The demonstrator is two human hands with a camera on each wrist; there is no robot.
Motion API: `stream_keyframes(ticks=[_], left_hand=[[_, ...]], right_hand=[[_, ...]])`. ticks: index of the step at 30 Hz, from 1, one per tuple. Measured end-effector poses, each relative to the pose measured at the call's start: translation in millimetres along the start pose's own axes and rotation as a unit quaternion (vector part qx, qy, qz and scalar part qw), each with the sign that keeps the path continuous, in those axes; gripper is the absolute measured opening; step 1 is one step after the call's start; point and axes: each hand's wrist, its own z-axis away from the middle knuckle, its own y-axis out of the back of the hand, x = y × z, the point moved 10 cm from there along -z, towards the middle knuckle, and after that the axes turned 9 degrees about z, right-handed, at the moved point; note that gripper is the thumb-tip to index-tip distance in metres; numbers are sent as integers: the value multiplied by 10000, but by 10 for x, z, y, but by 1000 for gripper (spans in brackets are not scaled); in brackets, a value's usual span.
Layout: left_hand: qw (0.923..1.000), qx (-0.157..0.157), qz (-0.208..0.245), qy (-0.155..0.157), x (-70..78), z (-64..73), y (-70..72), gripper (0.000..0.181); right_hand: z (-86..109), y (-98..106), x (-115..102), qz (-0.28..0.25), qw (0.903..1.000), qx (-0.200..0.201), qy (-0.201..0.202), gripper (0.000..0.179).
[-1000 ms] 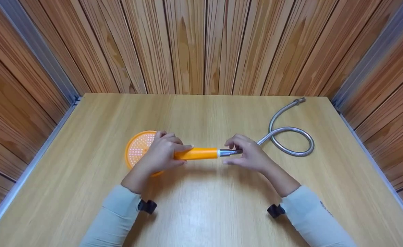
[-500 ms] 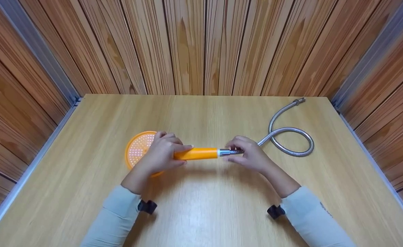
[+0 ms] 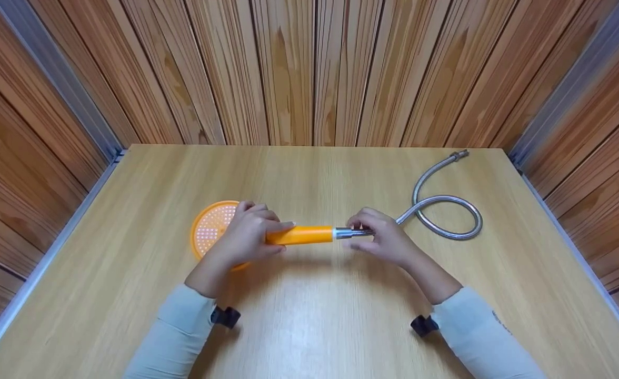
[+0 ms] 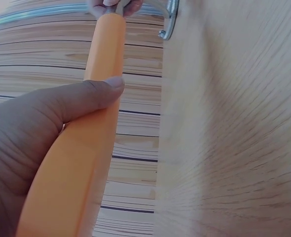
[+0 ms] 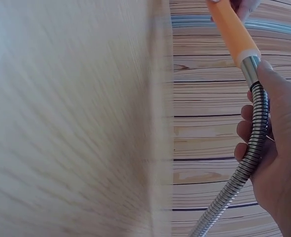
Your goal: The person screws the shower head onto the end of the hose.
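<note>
An orange shower head (image 3: 301, 235) is held by its handle in my left hand (image 3: 249, 231), thumb laid along the top of the handle. Its round perforated face (image 3: 212, 231) is partly hidden behind that hand. A silver connector (image 5: 250, 69) meets the white-ringed end of the handle. My right hand (image 3: 380, 235) grips the metal shower hose (image 5: 251, 143) just behind the connector. In the right wrist view the thumb lies by the connector and the fingers curl behind the hose. Whether the joint is threaded tight cannot be told.
The hose's far part (image 3: 454, 199) lies in a loop on the wooden table (image 3: 299, 326), its loose end fitting (image 3: 461, 154) near the back right edge. Wood-panelled walls (image 3: 288, 68) enclose the table at the back and sides.
The shower head and left hand have shifted very slightly left. My right fingers have closed in a little on the hose end since the earliest frame. The hose loop stays put.
</note>
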Motion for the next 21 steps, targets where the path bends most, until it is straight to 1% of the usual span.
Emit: stream_keyframes(ticks=[2, 4, 7, 11, 13, 16, 19, 21], left_hand=[[10000, -20, 1, 36, -8, 0, -3, 45], [10000, -37, 18, 60, -13, 0, -6, 44], [10000, -38, 55, 57, -17, 2, -8, 44], [10000, -37, 31, 46, -13, 2, -1, 45], [10000, -45, -3, 51, -12, 1, 0, 44], [10000, -49, -41, 30, -4, -5, -4, 44], [10000, -35, -65, -26, 9, -10, -9, 44], [10000, -20, -65, -44, 12, -10, -10, 43]], right_hand=[[-1, 2, 2, 34, 10000, 25, 4, 35], [-3, 5, -11, 63, 10000, 40, 52, 35], [-7, -2, -25, 86, 9999, 10, 109, 26], [-6, -24, -13, 179, 9998, -100, 0, 20], [-4, -37, 6, 171, 9997, -149, -119, 23], [0, -44, 16, 165, 9995, -158, -234, 33], [-8, -41, -11, 157, 9998, -78, -78, 35], [-13, -41, -29, 131, 9999, -35, 68, 30]])
